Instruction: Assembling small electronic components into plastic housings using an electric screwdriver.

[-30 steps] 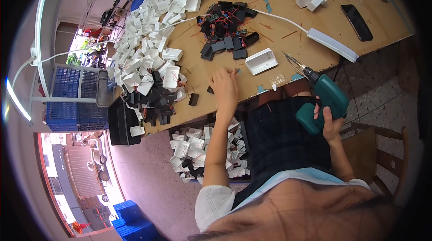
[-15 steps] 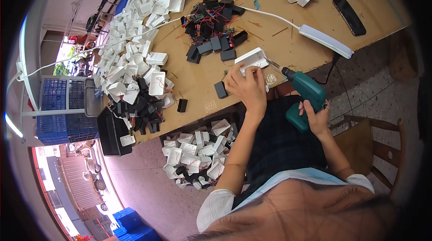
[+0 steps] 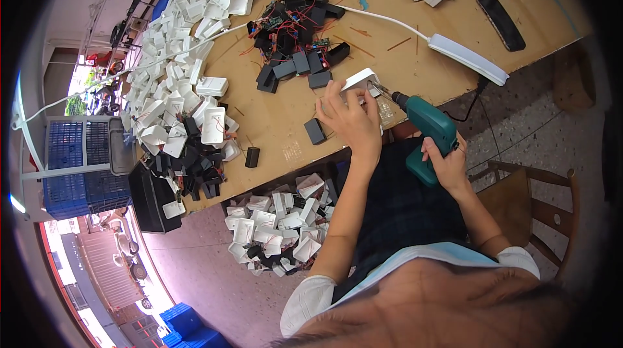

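1 green drill, tilted, points its tip at 1 white rectangular case, partly hidden, perhaps touching it.

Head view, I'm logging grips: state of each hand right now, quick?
Left hand: half-curled at the white case; whether it grips it cannot be told.
Right hand: closed, holding the green power tool.

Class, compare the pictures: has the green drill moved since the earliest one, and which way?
Yes. Judged against the white power strip on the table, the green drill in the right hand has shifted to the left.
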